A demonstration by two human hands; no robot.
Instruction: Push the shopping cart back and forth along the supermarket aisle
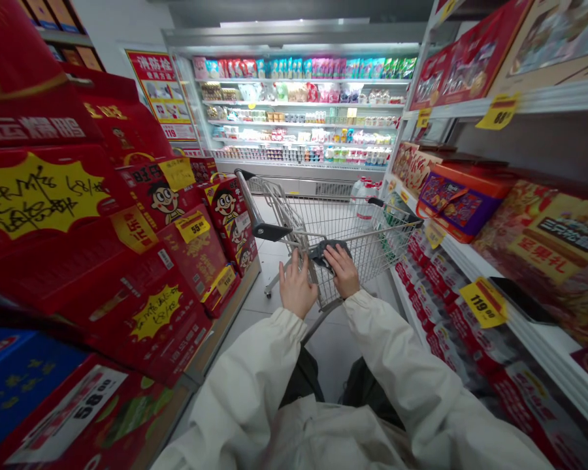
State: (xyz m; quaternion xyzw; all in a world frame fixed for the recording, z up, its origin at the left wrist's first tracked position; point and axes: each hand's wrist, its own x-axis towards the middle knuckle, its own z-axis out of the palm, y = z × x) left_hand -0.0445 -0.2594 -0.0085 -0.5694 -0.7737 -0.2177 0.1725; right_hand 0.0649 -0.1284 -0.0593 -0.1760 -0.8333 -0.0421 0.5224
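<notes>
Left hand [297, 287] and right hand [343, 271] grip a wire shopping cart [367, 245].

Tiled floor [262, 294] runs along an aisle between stacked red cartons [142, 294] on the left and white shelving [543, 343] on the right. At the far end stands a lit, open-fronted refrigerated case [294, 36] with several stocked shelves. A white wall [105, 32] bearing a red-topped poster [159, 88] adjoins it on the left.
</notes>
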